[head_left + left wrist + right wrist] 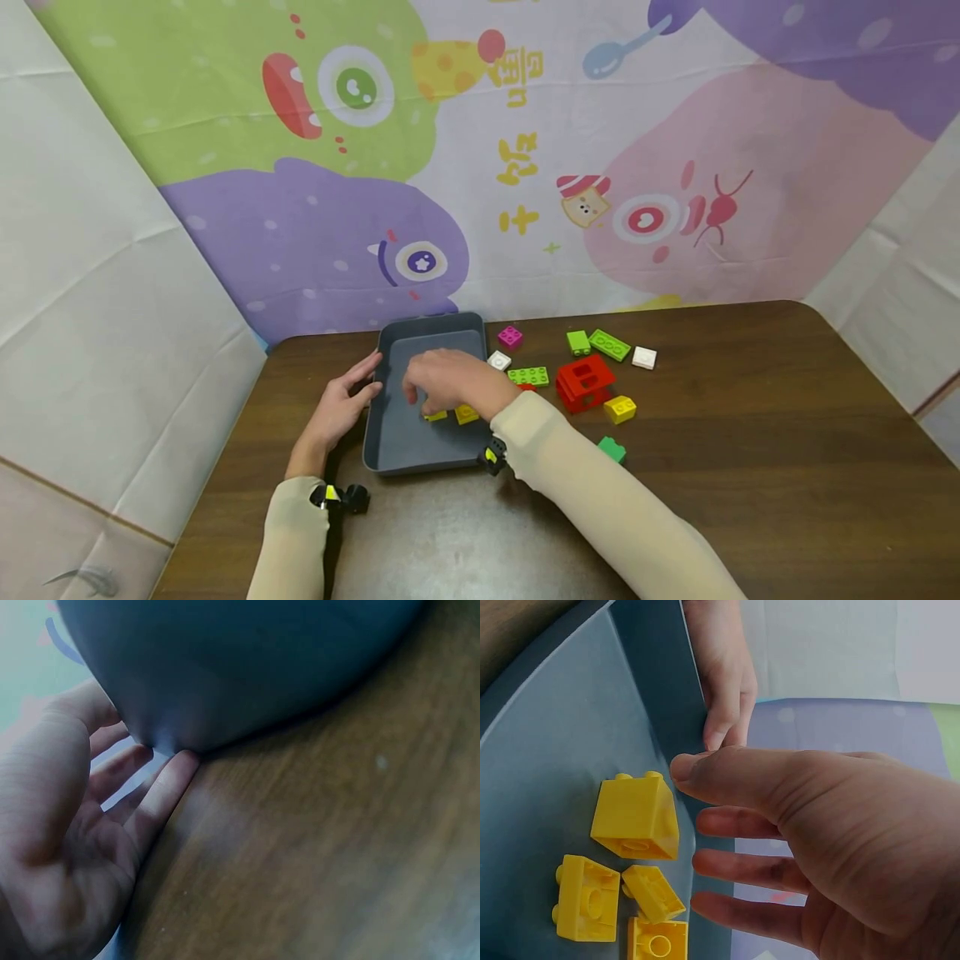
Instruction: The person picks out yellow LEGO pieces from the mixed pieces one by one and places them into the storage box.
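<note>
A dark grey tray (405, 446) lies on the table. My left hand (337, 410) touches the outside of its left wall with extended fingers, as the left wrist view shows too. Over the middle of the tray hovers my right hand (459, 380). In the right wrist view its thumb (705, 774) and fingers are spread apart, with nothing between them. Several yellow toy bricks lie in the tray beside that hand: a large sloped brick (635, 817) nearest the thumb, then a studded brick (588, 900) and a smaller brick (654, 892). The right hand partly hides them in the head view.
Right of the tray sit a red window-frame block (583, 383), a yellow sloped brick (620, 409), a dark green brick (611, 450), lime bricks (609, 344), a magenta brick (510, 337) and white bricks (644, 357). A patterned cloth (510, 275) hangs behind the table.
</note>
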`<state>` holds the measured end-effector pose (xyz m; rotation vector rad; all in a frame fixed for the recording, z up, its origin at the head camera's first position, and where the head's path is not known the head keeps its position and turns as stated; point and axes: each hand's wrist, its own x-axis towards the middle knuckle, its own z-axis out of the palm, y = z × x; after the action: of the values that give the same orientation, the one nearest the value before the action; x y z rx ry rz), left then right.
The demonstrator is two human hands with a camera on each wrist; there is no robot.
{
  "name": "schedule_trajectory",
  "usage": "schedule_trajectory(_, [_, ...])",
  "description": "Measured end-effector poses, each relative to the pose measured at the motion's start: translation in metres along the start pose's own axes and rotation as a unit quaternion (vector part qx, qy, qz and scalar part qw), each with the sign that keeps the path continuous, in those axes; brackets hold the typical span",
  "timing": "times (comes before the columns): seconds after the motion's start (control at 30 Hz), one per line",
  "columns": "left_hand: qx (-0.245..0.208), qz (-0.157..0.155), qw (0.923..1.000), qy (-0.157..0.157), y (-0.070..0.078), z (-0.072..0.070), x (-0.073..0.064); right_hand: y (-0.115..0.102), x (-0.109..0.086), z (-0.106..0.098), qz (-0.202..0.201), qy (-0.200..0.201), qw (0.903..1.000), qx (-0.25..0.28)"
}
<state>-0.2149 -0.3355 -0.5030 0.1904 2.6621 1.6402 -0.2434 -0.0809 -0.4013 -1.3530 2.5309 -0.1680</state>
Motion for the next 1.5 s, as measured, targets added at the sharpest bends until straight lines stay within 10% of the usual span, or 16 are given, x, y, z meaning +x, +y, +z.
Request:
schedule_trajectory(0.47, [-0.004,0.032,0.9994,0.007,-0.007,0.0,-0.001,0.001,-0.014,-0.002,-0.009,0.01,0.9998,-0.015])
schedule_trajectory(1.5, [-0.001,0.0,1.0,-0.001,0.0,0.0,-0.001,0.002,-0.073,0.003,0.008,0.053,0.9984,-0.02])
